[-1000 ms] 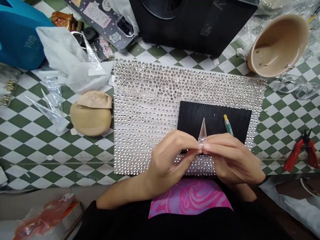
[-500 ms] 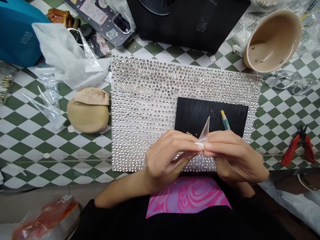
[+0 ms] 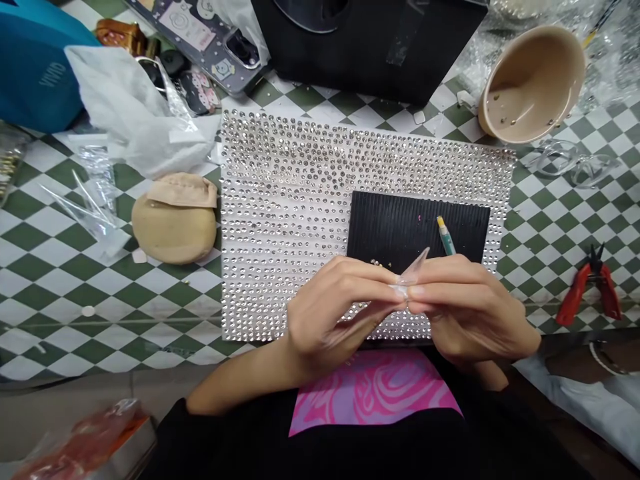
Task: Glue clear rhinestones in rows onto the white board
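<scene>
Between the fingertips of both hands is a small clear plastic cone [image 3: 414, 267], its point up and leaning right, its wide end white and pinched. My left hand [image 3: 340, 303] is closed on its left side, thumb and fingers pressed together. From the other side my right hand [image 3: 473, 307] pinches the same end; the fingers of both hands meet there. Just beyond the hands lies a black ridged board [image 3: 385, 223] with a green pencil with a yellow tip [image 3: 445, 233] and a few tiny gold bits on it. The board rests on a rhinestone-studded mat [image 3: 280, 227].
More clear cones [image 3: 87, 207] lie at left near a round beige pad [image 3: 175, 227]. A tan bowl [image 3: 535, 87] with small beads sits tilted at upper right. Red-handled pliers [image 3: 590, 287] lie at right. A black box [image 3: 350, 60] and a phone [image 3: 210, 47] are at the back.
The cone's point has tipped to the right and lower, behind the right fingers. Both hands stay together in nearly the same place; the view has shifted slightly.
</scene>
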`<state>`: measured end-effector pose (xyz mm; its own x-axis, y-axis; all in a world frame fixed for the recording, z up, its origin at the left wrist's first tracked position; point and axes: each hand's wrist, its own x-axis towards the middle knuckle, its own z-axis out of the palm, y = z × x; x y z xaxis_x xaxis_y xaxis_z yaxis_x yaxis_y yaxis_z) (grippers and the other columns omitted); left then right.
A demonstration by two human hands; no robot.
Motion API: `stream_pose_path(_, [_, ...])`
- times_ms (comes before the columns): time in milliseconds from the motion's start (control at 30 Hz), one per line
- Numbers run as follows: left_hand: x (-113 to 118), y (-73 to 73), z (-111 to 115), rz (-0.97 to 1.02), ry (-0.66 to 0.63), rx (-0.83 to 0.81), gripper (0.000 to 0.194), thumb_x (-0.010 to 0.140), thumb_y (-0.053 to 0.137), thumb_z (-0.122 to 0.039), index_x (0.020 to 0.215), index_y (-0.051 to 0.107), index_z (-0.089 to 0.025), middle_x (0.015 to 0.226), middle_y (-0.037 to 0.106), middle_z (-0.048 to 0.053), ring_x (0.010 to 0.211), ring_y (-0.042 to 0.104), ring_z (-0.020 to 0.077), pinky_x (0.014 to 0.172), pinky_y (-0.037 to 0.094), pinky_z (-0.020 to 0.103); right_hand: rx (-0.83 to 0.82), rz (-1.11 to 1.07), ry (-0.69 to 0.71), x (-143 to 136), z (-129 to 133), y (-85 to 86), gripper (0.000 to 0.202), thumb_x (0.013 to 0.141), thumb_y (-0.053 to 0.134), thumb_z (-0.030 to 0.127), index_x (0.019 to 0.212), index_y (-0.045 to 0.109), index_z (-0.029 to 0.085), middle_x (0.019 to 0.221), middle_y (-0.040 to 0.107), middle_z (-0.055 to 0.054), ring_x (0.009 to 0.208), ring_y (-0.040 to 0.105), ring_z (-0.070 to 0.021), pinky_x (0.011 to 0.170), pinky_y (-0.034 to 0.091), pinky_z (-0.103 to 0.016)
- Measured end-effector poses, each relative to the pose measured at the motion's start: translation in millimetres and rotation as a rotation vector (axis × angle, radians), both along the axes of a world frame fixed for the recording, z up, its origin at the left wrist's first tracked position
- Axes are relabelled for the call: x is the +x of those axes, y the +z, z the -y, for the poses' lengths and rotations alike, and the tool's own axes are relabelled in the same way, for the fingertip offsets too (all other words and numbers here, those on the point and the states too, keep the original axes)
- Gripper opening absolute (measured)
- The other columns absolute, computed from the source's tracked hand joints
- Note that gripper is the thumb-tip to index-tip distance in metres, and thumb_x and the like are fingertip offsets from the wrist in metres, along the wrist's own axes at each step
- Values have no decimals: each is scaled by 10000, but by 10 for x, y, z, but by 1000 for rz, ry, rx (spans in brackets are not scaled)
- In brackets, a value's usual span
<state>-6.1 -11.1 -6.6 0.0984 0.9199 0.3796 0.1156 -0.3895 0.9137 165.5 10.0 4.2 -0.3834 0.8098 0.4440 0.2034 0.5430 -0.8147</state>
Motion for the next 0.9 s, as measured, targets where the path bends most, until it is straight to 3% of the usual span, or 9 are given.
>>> stream_pose_path(167, [2,8,23,4,6,-20,154,811,658,-60,932,616,-147,910,704,78,868,655,116,733,535,251,6,-30,-32,-31,11,14,258,742,642,-33,974,648,80,927,668,-87,863,663,-147,695,598,-297])
stream_pose_path(300, [10,6,24,12,16,-16,187,793,666,-40,939,619,-148,900,701,71,863,655,124,718,541,263,-41,-45,-37,-60,17,13,320,745,633,-32,1025,643,124,917,669,-69,852,660,-139,684,588,-296])
stream_pose_path(467, [19,-6,15,41,29,-37,213,757,690,-9,915,619,-133,874,700,58,844,655,120,721,528,254,-43,-215,-62,-117,16,-40,466,703,637,-67,1126,597,126,870,681,-62,801,675,-166,625,581,-323])
stream_pose_path(633, [44,-31,59,92,41,-65,246,745,675,14,922,607,-143,830,674,33,798,641,123,691,523,254,-65,-273,-51,-146,34,-81,449,671,622,-90,1072,609,112,834,671,-55,768,656,-156,628,574,-319])
stream_pose_path(800, [51,-9,93,224,35,-315,347,781,672,-34,1082,575,-176,896,611,1,789,629,73,723,545,166,-38,-265,-80,-149,61,-91,420,665,623,-87,1032,609,115,795,652,-38,748,633,-133,643,567,-295])
stream_pose_path(900, [35,30,67,254,-54,-427,257,826,649,-82,1055,611,-193,908,619,-7,833,611,48,771,523,114,-26,-242,-120,-155,72,-88,380,674,623,-68,1003,609,122,799,663,-35,743,638,-138,662,575,-311])
